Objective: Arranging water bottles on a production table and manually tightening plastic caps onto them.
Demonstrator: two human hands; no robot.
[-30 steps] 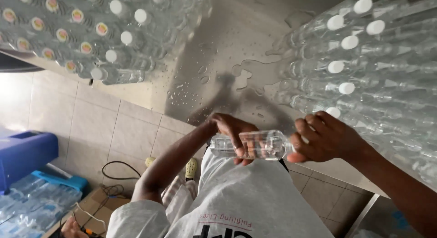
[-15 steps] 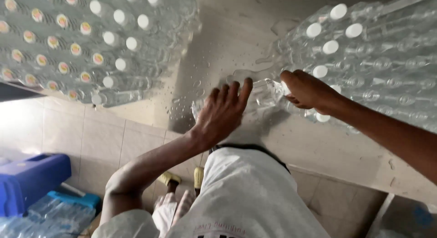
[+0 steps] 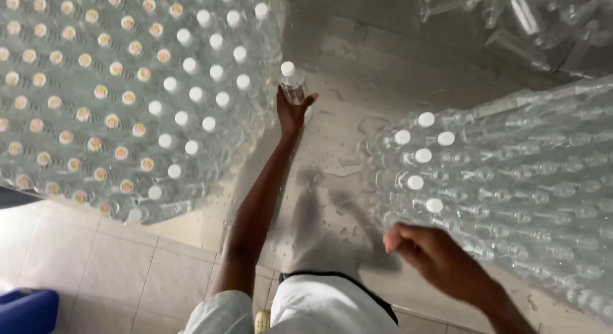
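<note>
Left hand: fingers grasping clear white-capped bottle, upper centre | Right hand: fingers loosely curled, holding nothing, lower right | wet worktop

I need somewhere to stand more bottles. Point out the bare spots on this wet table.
Free: the wet table strip between the left block of capped bottles and the right block of lying bottles, past the bottle in the left hand. Also bare near the right hand. Both blocks are packed tight.
</note>
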